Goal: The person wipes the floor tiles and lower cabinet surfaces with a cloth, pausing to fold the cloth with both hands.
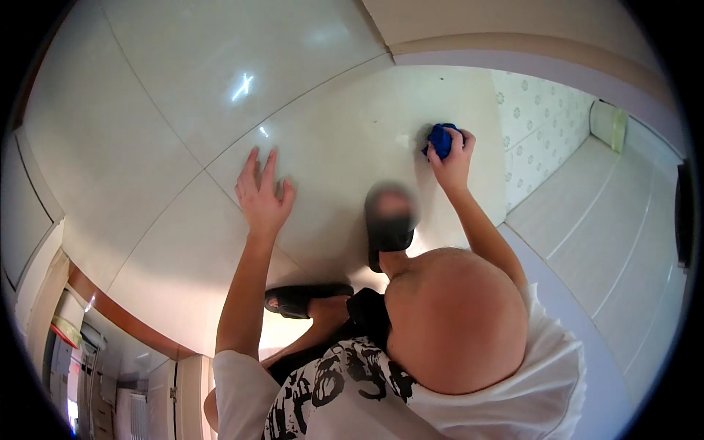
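My right hand (454, 157) grips a crumpled dark blue cloth (442, 140) against the pale tiled floor (330, 139). Its fingers curl over the cloth, and part of the cloth is hidden under them. To the left, my left hand (263, 196) has its fingers spread apart over the floor tiles and holds nothing. Whether its fingertips touch the floor I cannot tell. Below and between the hands are my feet in black slippers (389, 227), with my bent knee (458, 323) close to the camera.
A doorway with a patterned tile strip (535, 132) lies to the right, leading to another tiled floor (594, 213) with a bin (608, 125) in its corner. A wall base (513, 45) runs along the top right. At lower left is another doorway (125, 312) with household items beyond.
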Available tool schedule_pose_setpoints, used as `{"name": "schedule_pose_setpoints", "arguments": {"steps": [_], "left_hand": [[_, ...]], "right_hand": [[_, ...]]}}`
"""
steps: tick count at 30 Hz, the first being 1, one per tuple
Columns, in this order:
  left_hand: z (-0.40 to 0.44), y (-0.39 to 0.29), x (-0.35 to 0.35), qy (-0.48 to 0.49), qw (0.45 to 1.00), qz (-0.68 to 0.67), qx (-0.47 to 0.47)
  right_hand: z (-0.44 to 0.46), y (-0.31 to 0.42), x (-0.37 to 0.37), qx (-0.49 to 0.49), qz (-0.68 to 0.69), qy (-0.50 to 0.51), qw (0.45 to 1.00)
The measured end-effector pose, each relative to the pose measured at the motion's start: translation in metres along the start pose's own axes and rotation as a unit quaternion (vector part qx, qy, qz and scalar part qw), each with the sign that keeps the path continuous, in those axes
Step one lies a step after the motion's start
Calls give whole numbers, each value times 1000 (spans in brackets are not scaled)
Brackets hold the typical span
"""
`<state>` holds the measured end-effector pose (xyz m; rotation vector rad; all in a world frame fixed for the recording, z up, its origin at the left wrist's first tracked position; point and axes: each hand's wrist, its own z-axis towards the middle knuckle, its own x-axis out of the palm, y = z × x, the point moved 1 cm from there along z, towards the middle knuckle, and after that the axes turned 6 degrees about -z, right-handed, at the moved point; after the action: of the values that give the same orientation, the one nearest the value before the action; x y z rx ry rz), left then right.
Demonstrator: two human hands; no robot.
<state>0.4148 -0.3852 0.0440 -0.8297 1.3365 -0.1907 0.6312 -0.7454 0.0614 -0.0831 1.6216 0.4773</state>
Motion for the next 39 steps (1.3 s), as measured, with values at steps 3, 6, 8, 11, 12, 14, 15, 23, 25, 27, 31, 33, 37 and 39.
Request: {"name": "schedule_pose_setpoints", "arguments": {"steps": [3,6,8,11,12,14,15,23,25,27,31,33,37,39], "left_hand": [[2,-1,-2,-5,1000,-17,-6],[1,0,2,-16,1000,-19,-8],[3,-2,-1,-12,1000,-19,-8],[1,-1,-4,-12,1000,-16,4],[2,0,-4,-16,1000,-13,10],[1,-1,-6,-15,1000,-17,2],[2,-1,-8,-15,1000,-19,-2],[4,2,-14,-14,1000,-25,8],[4,5,-12,-23,999,-31,7],[1,5,-9,-30,999,-40,-9],[4,8,-11,-49,997,-52,-14],[4,9,-13,-44,997,-57,-37],[6,9,-19,-53,997,-50,-29],[5,8,-22,-47,996,-55,-43]], "right_hand": [[15,46,-8,-138,31,17,990],[27,98,17,-348,62,40,935],[30,123,38,-411,18,68,909],[34,118,48,-433,-8,92,897],[36,106,48,-442,-16,93,892],[41,82,42,-439,-30,92,894],[45,67,37,-427,-38,89,899],[43,-7,6,-273,-57,57,959],[55,-8,-4,-206,-12,27,978],[78,-9,-12,-145,30,-19,989],[164,-2,-13,-75,27,-81,993],[181,-1,2,-144,-58,-51,987],[155,1,0,-161,-122,14,979],[128,-8,-7,-154,-131,51,978]]}}
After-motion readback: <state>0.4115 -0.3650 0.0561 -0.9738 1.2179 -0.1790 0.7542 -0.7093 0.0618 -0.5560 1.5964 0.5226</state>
